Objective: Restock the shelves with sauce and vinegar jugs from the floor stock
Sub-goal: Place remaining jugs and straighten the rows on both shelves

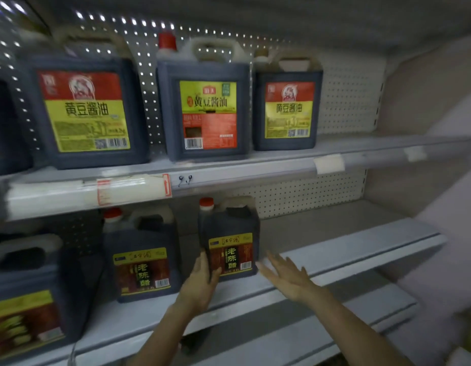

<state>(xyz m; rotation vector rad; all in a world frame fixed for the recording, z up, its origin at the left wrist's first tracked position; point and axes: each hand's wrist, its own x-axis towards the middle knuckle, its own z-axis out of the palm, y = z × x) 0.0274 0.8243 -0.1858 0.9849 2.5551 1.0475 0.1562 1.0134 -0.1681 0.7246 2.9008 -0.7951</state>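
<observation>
Grey pegboard shelves, left hand gripping vinegar jug, right hand beside

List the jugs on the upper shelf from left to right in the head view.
Cut-off dark jug → large soy sauce jug with red-and-yellow label → red-capped jug with green-and-red label → smaller jug with red-and-yellow label.

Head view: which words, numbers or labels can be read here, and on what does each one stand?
"黄豆酱油": left upper jug.
"黄豆酱油": middle upper jug.
"黄豆酱油": right upper jug.
"老陈醋": right vinegar jug, held by the left hand.
"老陈醋": left vinegar jug.
"9.9", handwritten, first digit unsure: price rail.
Brand logos, small print and paper tags: too blurred to read.
</observation>
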